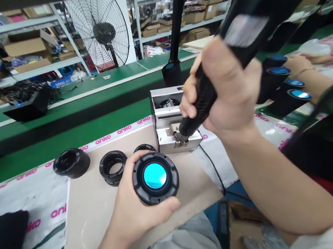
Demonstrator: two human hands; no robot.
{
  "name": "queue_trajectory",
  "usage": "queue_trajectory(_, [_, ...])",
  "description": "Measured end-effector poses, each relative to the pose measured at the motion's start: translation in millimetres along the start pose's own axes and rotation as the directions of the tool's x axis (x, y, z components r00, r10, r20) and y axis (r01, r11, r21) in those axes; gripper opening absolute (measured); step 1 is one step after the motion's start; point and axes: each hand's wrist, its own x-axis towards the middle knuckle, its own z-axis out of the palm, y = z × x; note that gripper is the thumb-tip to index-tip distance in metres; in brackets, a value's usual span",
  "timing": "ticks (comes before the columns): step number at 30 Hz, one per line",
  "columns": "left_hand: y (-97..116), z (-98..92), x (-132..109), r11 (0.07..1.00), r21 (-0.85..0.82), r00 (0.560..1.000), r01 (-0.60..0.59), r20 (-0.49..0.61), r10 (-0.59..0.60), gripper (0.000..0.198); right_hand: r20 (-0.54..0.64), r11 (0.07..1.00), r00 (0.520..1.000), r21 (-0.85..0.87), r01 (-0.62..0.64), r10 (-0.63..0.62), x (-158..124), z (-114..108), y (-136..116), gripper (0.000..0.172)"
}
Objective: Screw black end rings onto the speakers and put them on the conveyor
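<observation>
My left hand (133,216) grips a round black housing (171,184) with a shiny cyan lens in its middle, fingers and thumb around the rim. My right hand (234,95) is wrapped around a black electric screwdriver (204,99), which slants downward. Its tip is at the front of a metal screw feeder (164,139); whether a screw sits on the bit is too small to tell. Left of the housing lie a black ring (103,167) and a black hollow cylinder (80,165). Another ring (144,147) is partly hidden behind the housing.
A beige board (86,213) lies under the parts. Black cylinders with blue lenses (299,95) stand at right, near a co-worker's hand (299,65). A green conveyor (81,104) runs behind; a fan (103,32) stands beyond. A cable (214,168) trails from the feeder.
</observation>
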Motion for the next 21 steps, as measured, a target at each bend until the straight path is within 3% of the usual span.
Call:
queue_trajectory(4, [4.9,-1.2,2.8,1.0,0.019,0.999,-0.01,0.039,0.009,0.077,0.007,0.999,0.999,-0.028,-0.041,0.042,-5.8,-7.8,29.2,0.063])
queue_trajectory(9, [7.5,-0.2,4.2,1.0,0.004,0.999,-0.011,0.031,0.011,0.078,0.084,0.983,0.98,-0.023,-0.181,0.182,-9.3,-10.0,30.7,0.059])
queue_trajectory(11, [7.0,-0.8,3.2,1.0,-0.016,0.999,0.014,0.033,-0.014,0.081,0.062,0.978,0.977,0.001,-0.206,0.206,-9.1,-7.9,17.7,0.054])
queue_trajectory(14, [5.5,-3.5,2.0,0.998,-0.009,0.997,0.062,0.055,-0.061,0.088,0.008,0.993,0.996,0.073,-0.088,0.088,-4.1,3.5,-19.8,0.056])
queue_trajectory(18, [6.2,-5.5,3.4,0.997,-0.006,0.995,0.077,0.065,-0.077,0.092,0.151,0.953,0.952,0.106,-0.285,0.268,1.1,32.5,-76.5,0.07])
queue_trajectory(21, [10.4,-3.4,5.5,0.998,-0.022,0.994,0.064,0.086,-0.062,0.085,0.251,0.933,0.919,0.116,-0.341,0.305,-10.2,57.6,-97.1,0.077])
